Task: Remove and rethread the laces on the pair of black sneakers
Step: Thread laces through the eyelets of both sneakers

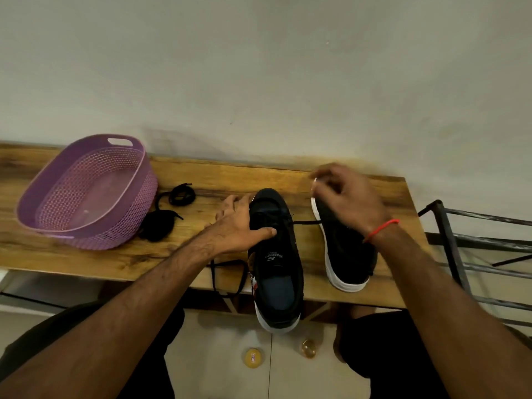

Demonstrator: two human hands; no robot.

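Two black sneakers with white soles lie on a wooden table (201, 180). The nearer sneaker (277, 263) points away from me with its heel over the table's front edge. My left hand (240, 223) grips its forepart, thumb on the lacing. A black lace (306, 223) runs taut from its eyelets to the right, under my right hand (345, 197), whose fingers are curled and blurred; the lace end itself is hidden. The second sneaker (342, 249) lies on its side beneath that hand. Another lace end (227, 280) hangs over the front edge. A loose black lace (169, 211) lies bundled at the left.
A purple perforated plastic basket (51, 194) stands at the table's left end. The wall runs right behind the table. A dark metal rack (472, 249) stands to the right. Two small round yellow objects (253, 358) lie on the floor between my knees.
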